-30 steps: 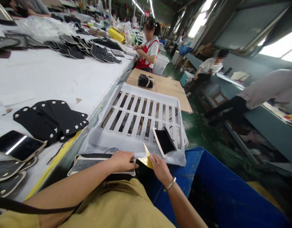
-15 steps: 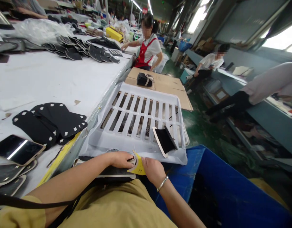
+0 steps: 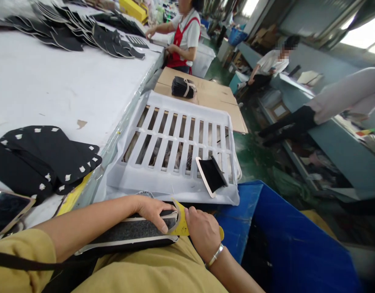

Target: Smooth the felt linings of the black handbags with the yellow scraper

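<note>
Low in the view, a long dark grey felt-like piece (image 3: 135,228) with pale edges lies across my lap. My left hand (image 3: 152,211) grips its right end, thumb on the grey face and fingers over the far side. My right hand (image 3: 203,232) is closed round a yellow tool (image 3: 182,221) with a curved, hooked grey edge. That edge lies against the end of the piece, close to my left fingertips. The handle's rounded end sticks out past my right palm. Whether the tool has one blade or two I cannot tell.
Ahead stands a white slatted rack (image 3: 175,171) with a folded black piece (image 3: 212,175) on it. Black panels (image 3: 50,154) lie on the white table (image 3: 47,89) at left. A blue bin (image 3: 297,232) is at right. A person in a red apron (image 3: 179,40) works beyond some cardboard (image 3: 218,95).
My view has tipped downward. The left thumb now lies spread over the piece, and more of its grey face shows. The yellow tool stays at the piece's end, its handle end now visible.
</note>
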Tool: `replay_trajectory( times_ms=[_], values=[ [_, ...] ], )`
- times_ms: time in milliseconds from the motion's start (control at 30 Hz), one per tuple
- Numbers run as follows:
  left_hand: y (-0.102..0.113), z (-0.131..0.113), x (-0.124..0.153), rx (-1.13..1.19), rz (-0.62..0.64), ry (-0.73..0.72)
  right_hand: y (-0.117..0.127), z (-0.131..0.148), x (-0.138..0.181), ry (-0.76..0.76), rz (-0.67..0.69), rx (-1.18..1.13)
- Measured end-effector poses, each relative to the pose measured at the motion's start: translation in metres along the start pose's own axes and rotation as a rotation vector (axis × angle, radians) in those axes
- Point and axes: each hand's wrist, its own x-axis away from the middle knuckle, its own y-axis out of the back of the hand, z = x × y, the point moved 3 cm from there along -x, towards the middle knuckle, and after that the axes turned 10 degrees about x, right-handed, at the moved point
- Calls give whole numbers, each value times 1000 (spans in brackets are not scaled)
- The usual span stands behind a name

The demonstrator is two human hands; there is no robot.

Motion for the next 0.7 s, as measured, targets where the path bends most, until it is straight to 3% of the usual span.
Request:
replay_trajectory(
  times_ms=[333, 500, 700],
  values=[
    [1, 3, -2, 67, 22, -147, 5, 5, -9, 96, -35, 7],
    [3, 7, -3, 285, -70, 22, 4, 6, -14, 168, -15, 51],
    [-7, 13, -12, 732, -19, 145, 3, 5, -20, 266, -13, 50]
  ],
)
